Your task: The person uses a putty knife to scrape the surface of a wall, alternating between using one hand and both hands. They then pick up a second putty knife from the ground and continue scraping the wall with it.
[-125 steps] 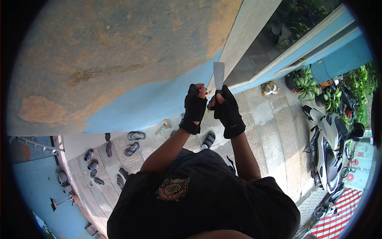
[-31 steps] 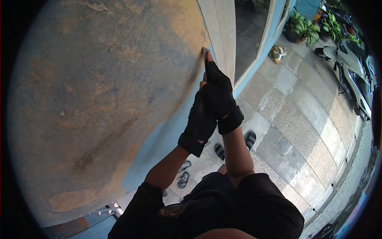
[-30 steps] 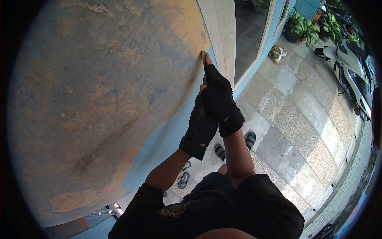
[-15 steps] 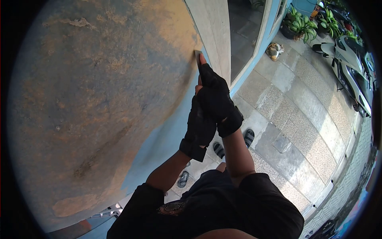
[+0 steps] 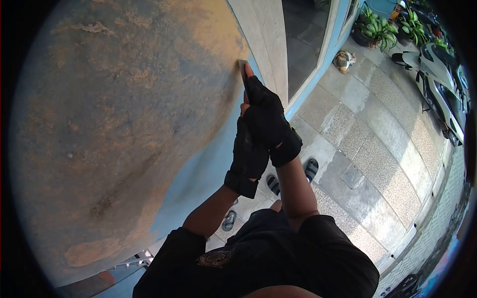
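Both my hands wear black fingerless gloves and are stacked together against a wall. My right hand (image 5: 267,119) grips a metal scraper (image 5: 242,68), whose blade tip presses edge-on against the scraped, brown-orange wall (image 5: 124,114). My left hand (image 5: 248,154) sits just below and behind the right one, closed around the same tool's handle, which is hidden by the gloves. A band of blue paint (image 5: 198,174) remains on the wall below the hands.
A pale door frame (image 5: 263,35) runs up right of the scraper. Far below lie a tiled step with sandals (image 5: 311,169), a cat (image 5: 344,59), potted plants (image 5: 377,30) and parked scooters (image 5: 437,54). A ladder part (image 5: 134,260) shows at the lower left.
Four seconds ago the scraper was held up flat in front of me, off the wall. Since one second ago the hands and blade have crept slightly up and left along the wall.
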{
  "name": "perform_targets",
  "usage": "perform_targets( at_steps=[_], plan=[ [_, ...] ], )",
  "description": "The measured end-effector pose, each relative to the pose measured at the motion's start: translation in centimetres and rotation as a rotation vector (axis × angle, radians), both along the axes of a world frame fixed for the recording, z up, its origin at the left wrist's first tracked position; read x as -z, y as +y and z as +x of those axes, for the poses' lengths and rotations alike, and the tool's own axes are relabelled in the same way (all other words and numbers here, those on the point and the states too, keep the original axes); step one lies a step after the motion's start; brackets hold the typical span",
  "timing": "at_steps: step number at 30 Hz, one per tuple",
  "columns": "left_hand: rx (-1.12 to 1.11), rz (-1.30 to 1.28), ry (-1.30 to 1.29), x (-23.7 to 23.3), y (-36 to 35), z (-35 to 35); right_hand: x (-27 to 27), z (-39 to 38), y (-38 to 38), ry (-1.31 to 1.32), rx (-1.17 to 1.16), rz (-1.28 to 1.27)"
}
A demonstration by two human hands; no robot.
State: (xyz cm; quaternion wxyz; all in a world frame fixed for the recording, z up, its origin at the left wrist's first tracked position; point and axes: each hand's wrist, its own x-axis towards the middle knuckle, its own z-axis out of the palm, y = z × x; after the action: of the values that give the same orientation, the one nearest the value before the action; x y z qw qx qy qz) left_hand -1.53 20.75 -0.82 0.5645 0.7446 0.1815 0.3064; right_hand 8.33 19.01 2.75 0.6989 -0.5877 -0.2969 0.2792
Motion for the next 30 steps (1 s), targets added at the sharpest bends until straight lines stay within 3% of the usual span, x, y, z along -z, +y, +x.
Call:
perform_targets(
  at_steps=[2,3,5,9,11,12,14,16,18,21,23,24,27,30],
  plan=[
    [0.063,-0.682,-0.282,-0.1,-0.7,0.0,2.0,-0.3,0.1,-0.061,-0.009,0.004],
    [0.068,-0.675,-0.285,0.0,-0.2,0.0,1.5,-0.2,0.2,-0.131,-0.017,0.012],
    [0.034,-0.127,-0.065,0.8,0.6,-0.5,0.7,-0.3,0.4,-0.151,0.04,-0.012],
    [0.014,-0.062,-0.018,-0.3,0.4,0.3,0.9,0.0,0.4,-0.153,0.062,0.016],
    [0.071,-0.962,-0.429,-1.2,-0.5,0.4,1.4,-0.1,0.7,-0.134,0.052,-0.003],
    [0.072,-0.964,-0.425,-0.9,0.1,0.5,1.6,-0.2,0.7,-0.109,0.042,-0.03],
    [0.088,-0.258,-0.054,0.2,1.6,0.3,0.9,0.4,1.2,-0.034,0.054,-0.01],
    [0.059,-0.247,-0.087,0.3,0.8,0.6,0.7,0.6,1.0,0.026,0.057,0.02],
    [0.039,-0.228,-0.118,0.3,0.5,0.6,1.2,0.4,0.2,-0.182,0.047,-0.046],
    [-0.034,-0.121,0.002,0.4,0.5,0.3,1.3,0.4,0.6,-0.223,0.091,0.045],
    [0.017,-0.017,0.065,-0.4,0.9,0.8,0.6,0.9,0.4,-0.108,0.045,-0.005],
    [0.013,-0.018,0.068,-0.1,0.5,0.6,0.2,1.0,0.2,0.006,0.007,-0.047],
    [-0.016,-0.114,-0.006,1.0,0.1,0.8,1.3,0.6,-0.2,-0.121,-0.019,-0.041],
    [0.044,-0.267,-0.114,1.4,0.2,1.0,0.9,0.5,0.4,-0.067,0.052,-0.009]
  ],
)
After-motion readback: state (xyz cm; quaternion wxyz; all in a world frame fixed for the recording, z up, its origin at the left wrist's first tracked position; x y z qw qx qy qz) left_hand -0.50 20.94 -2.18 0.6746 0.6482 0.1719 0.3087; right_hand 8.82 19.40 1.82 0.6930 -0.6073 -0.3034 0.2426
